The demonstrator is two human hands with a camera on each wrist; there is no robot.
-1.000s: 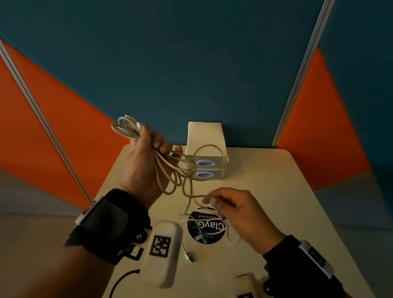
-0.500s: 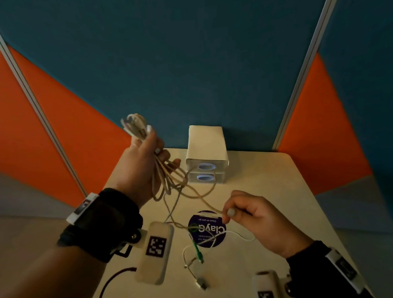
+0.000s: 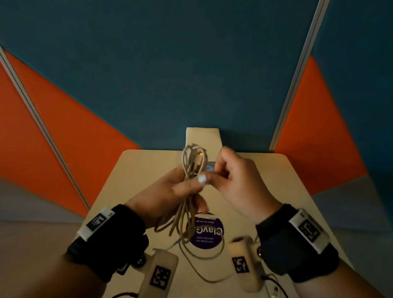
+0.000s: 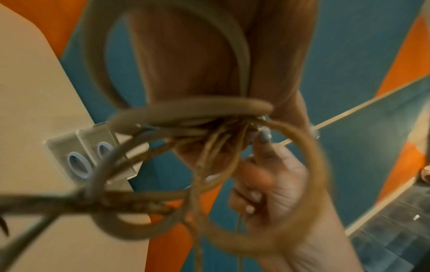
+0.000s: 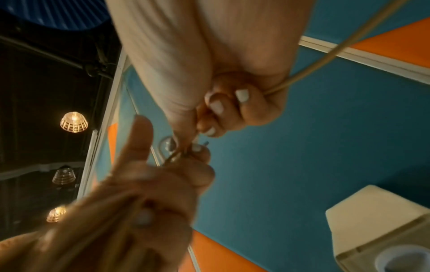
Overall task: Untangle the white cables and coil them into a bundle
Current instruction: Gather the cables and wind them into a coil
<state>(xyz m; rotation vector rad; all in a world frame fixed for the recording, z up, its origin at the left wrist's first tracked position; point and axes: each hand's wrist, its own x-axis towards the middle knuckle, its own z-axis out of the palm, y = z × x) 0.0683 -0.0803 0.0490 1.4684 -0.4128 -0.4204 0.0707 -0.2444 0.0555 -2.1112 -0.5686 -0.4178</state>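
Note:
The white cables [image 3: 192, 159] are gathered in a loose bundle in my left hand [image 3: 170, 194], held above the middle of the table. Loops stick up over the fist and long strands [image 3: 184, 225] hang down to the tabletop. My right hand [image 3: 215, 174] is right beside it, fingers curled, pinching one strand close to the left thumb. In the left wrist view the loops [image 4: 190, 110] cross in front of the right hand [image 4: 274, 184]. From the right wrist, the fingers [image 5: 228, 106] curl round a thin strand [image 5: 314, 68] that runs off to the upper right.
A cream box [image 3: 202, 135] with two blue-ringed holes stands at the table's back edge, just behind the hands. A round purple sticker [image 3: 207, 234] lies under the hanging strands. Slack cable [image 3: 205, 277] trails on the cream table [image 3: 285, 189] near me. Blue and orange panels wall in the table.
My left hand has come down and to the right with the bundle. My right hand has risen from over the sticker and now meets the left hand at the bundle.

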